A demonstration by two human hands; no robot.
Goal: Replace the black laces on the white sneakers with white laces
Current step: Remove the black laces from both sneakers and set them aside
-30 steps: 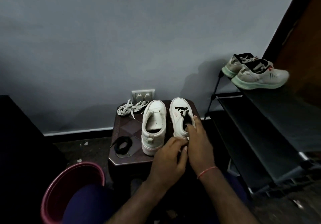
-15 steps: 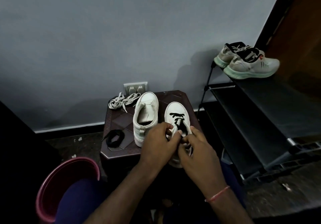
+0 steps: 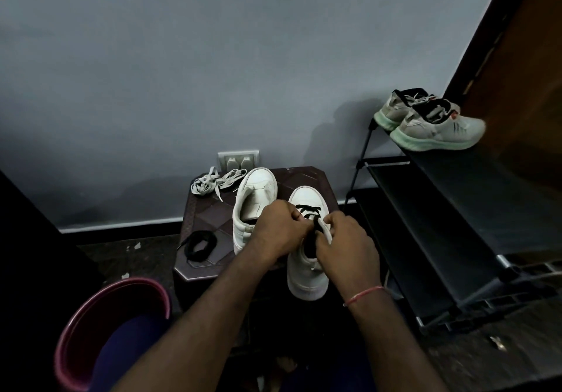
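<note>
Head view, dim room.

Item 1: laced sneaker [image 3: 307, 198], white, low-cut, toe towards the wall, right of centre frame on the dark stool [image 3: 307, 175]. Its heel overhangs the stool's near edge. The black lace [image 3: 308, 210] crosses only the lower eyelets near the toe.

Item 2: bare sneaker [image 3: 258, 189], white, without a lace, just left of item 1.

Item 3: white laces [image 3: 213, 181], a loose heap at the stool's far left corner.

Item 4: removed black lace [image 3: 200, 244], coiled at the stool's near left.

Hands: the right hand [image 3: 343, 244] pinches the black lace at the upper eyelets. The left hand [image 3: 281, 227] has its fingers curled tight at the left side of the lacing; whether they hold lace or upper cannot be told.

Change: one second ago the laced sneaker stood level with its mate under a flat right hand. It now sits nearer the bottom of the frame, with both hands curled at its lacing.

Lettering: the red mark on the grey trainers [image 3: 438, 130], upper right on the shoe rack [image 3: 456, 209], is too small to read.
</note>
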